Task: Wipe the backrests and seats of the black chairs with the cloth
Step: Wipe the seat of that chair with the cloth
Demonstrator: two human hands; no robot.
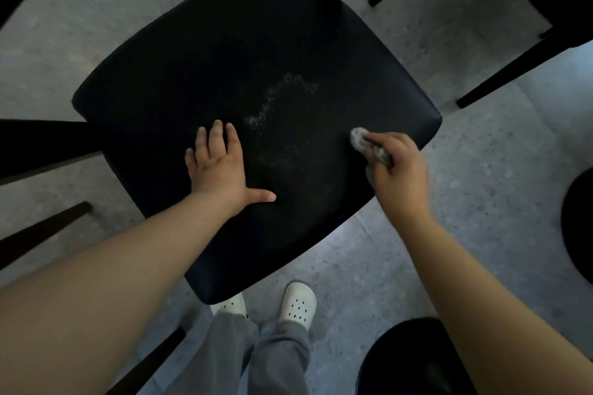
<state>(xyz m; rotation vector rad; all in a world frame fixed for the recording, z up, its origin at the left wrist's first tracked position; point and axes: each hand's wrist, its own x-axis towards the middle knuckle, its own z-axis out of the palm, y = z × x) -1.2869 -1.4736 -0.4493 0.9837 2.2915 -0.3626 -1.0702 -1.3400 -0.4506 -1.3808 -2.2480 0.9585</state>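
Observation:
A black padded chair seat (199, 74) fills the middle of the head view, seen from above. A pale scatter of dust or crumbs (276, 112) marks its centre. My left hand (218, 163) lies flat on the seat near its front, fingers straight and thumb spread. My right hand (398, 167) grips a bunched grey cloth (361, 138) and holds it on the seat near the right edge, to the right of the dust. The chair's backrest is not visible.
Grey speckled floor (481, 170) surrounds the chair. Dark legs of other furniture (519, 67) cross the upper right and the left side. Round black shapes sit at the right edge (577, 224) and bottom right (404, 359). My feet in white clogs (296, 305) stand at the seat's front corner.

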